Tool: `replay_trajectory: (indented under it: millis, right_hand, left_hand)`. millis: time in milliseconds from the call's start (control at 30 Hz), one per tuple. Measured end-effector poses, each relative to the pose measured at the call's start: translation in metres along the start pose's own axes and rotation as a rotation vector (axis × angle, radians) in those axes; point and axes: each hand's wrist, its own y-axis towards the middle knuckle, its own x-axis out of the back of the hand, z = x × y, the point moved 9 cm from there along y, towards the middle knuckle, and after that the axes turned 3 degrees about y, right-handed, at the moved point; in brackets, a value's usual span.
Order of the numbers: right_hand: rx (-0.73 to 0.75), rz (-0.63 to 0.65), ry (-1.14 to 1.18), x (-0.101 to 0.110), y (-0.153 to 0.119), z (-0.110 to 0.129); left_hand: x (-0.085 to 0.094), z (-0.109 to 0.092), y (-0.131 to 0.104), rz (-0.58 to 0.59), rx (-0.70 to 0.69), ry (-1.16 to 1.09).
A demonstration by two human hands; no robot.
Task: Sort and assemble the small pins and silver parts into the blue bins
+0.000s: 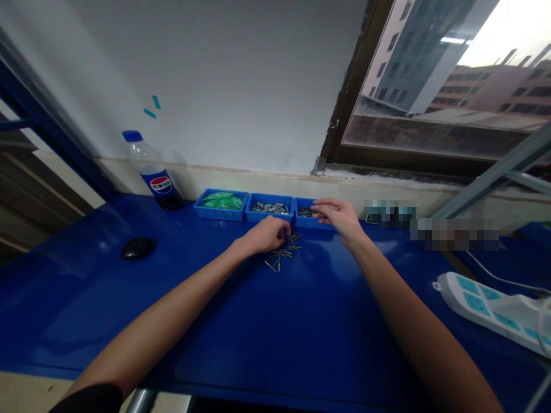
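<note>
Several thin metal pins lie scattered on the blue tabletop. Over their upper left side is my left hand, its fingers curled down in a pinch; what they hold, if anything, is too small to name. My right hand reaches over the right blue bin, fingers bent toward the dark metal pieces inside; its fingertips look closed together, with their contents unclear. Beside it, the middle blue bin holds short grey metal parts. Green plastic fills the left blue bin.
A Pepsi bottle stands by the wall at the left, behind a black mouse. At the right lies a white power strip with cables. Blurred items sit along the wall under the window.
</note>
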Motion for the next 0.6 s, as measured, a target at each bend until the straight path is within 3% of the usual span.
replay_trajectory:
  millis: [267, 367, 600]
  right_hand:
    - [0.01, 0.009, 0.019, 0.0, 0.001, -0.002]
    - [0.002, 0.014, 0.022, -0.001, 0.002, -0.003]
    - [0.003, 0.03, 0.015, -0.004, 0.001, -0.002]
  left_hand:
    - [0.007, -0.009, 0.0, -0.128, -0.095, 0.057]
    - [0.002, -0.015, -0.001, -0.109, -0.158, 0.059]
    - [-0.003, -0.013, -0.001, -0.092, -0.093, 0.095]
